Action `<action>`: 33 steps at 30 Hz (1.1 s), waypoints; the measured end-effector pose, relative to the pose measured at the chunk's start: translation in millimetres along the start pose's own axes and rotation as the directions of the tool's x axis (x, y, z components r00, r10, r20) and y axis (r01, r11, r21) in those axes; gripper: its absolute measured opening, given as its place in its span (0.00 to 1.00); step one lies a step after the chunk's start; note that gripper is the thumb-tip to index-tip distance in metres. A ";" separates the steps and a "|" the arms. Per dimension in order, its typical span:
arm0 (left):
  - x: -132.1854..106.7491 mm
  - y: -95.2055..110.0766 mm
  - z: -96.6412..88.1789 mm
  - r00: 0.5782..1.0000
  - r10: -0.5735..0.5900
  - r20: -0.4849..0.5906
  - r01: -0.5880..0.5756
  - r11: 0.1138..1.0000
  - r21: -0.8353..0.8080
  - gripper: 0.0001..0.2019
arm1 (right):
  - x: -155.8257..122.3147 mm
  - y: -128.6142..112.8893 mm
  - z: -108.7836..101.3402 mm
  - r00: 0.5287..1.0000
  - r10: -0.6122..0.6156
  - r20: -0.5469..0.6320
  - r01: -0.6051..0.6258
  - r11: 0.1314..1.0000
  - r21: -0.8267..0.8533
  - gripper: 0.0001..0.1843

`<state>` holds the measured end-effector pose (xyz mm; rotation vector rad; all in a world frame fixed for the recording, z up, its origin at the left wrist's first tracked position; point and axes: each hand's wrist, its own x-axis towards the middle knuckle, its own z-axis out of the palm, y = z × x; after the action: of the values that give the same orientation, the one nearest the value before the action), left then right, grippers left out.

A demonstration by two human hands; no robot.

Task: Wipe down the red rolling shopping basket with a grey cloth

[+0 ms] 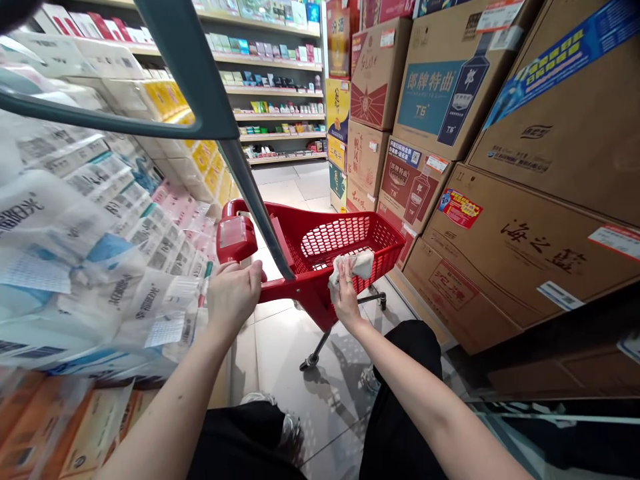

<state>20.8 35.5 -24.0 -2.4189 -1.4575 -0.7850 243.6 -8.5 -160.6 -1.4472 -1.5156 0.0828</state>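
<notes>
A red plastic shopping cart [320, 293] stands before me, its perforated basket pointing away to the right. My left hand [233, 293] is wrapped round the cart's red rim at the near left end, just below a red box-shaped part [235, 239]. Against the outside of the basket's near side wall, my right hand [345, 293] presses a whitish cloth [363, 265]. The cloth folds up over the rim there. A dark grey frame with a looped handle [200, 73] rises from the cart toward the upper left.
Stacked cardboard cartons [500, 253] line the right side. Plastic-wrapped tissue packs [100, 267] are piled on the left. Shelves [280, 93] with small boxed goods stand at the back. Below the basket, a caster wheel [310, 362] rests on the tiled floor [280, 353] near my feet.
</notes>
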 end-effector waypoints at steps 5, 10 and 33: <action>-0.1 8.6 2.3 0.999 -0.030 -0.019 0.030 0.999 -0.035 0.26 | 0.6 -17.1 9.7 0.927 0.292 -0.235 -0.231 0.939 0.255 0.23; 2.1 16.5 3.9 1.000 0.001 0.003 -0.001 1.000 -0.011 0.27 | -4.0 -15.7 35.2 0.859 0.439 -0.263 -0.331 0.869 0.367 0.19; 13.2 24.4 11.3 0.999 0.046 -0.021 -0.043 0.992 0.119 0.25 | -15.0 51.4 40.0 0.928 0.371 -0.018 -0.347 0.884 0.314 0.11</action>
<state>50.5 38.4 -24.1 -2.3380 -1.3951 -0.6945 250.5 16.5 -222.2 -1.4409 -1.0967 0.4630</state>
